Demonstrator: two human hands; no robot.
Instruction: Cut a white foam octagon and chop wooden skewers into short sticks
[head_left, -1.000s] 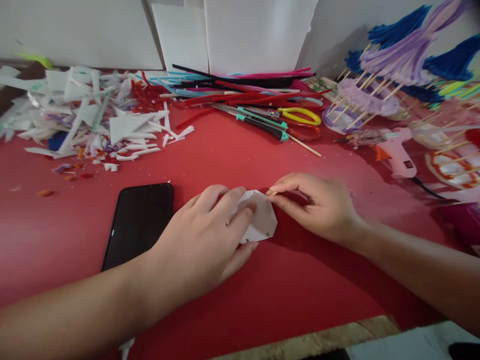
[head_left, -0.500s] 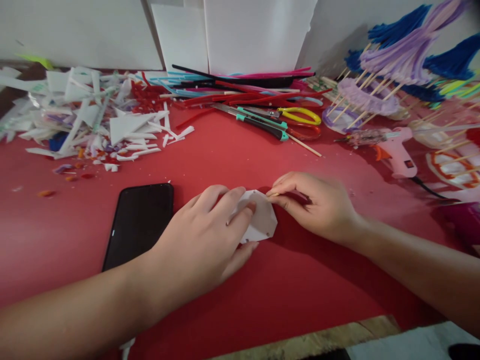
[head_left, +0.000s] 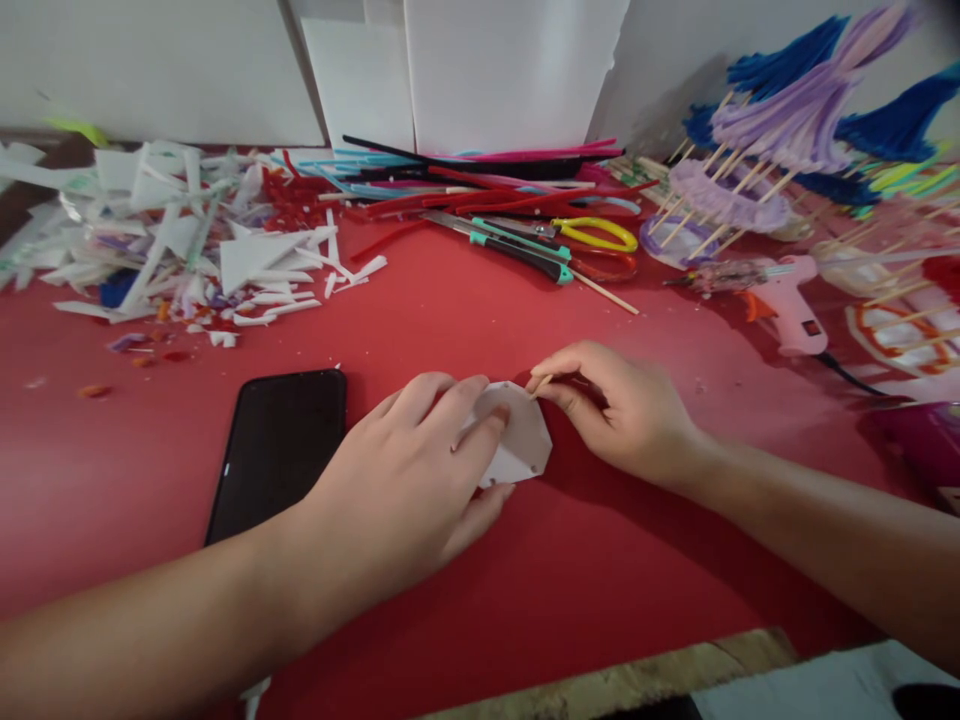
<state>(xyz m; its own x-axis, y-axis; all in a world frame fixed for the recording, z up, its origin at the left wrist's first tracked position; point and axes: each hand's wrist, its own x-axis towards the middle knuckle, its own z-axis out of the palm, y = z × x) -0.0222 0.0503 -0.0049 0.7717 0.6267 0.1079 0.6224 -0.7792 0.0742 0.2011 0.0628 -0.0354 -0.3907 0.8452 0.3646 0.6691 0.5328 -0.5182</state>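
A small white many-sided piece (head_left: 525,440) with several small holes near its edge lies on the red table (head_left: 450,630). My left hand (head_left: 409,480) rests over its left part, fingers curved and the fingertips pressing on it. With thumb and forefinger pinched, my right hand (head_left: 630,415) holds a short thin wooden stick (head_left: 541,384) at the piece's upper right edge. The stick's lower tip meets the piece near that edge; whether it sits in a hole is too small to tell.
A black phone (head_left: 281,450) lies left of my left hand. Behind are white scraps (head_left: 255,255), pipe cleaners (head_left: 495,190), a cutter (head_left: 521,255) and yellow-handled scissors (head_left: 596,233). At right are a pink glue gun (head_left: 795,305) and a purple stick carousel (head_left: 731,195).
The stick in my right hand now stands more upright, and the right fingertips have shifted slightly left along the piece's edge. My left hand has hardly moved.
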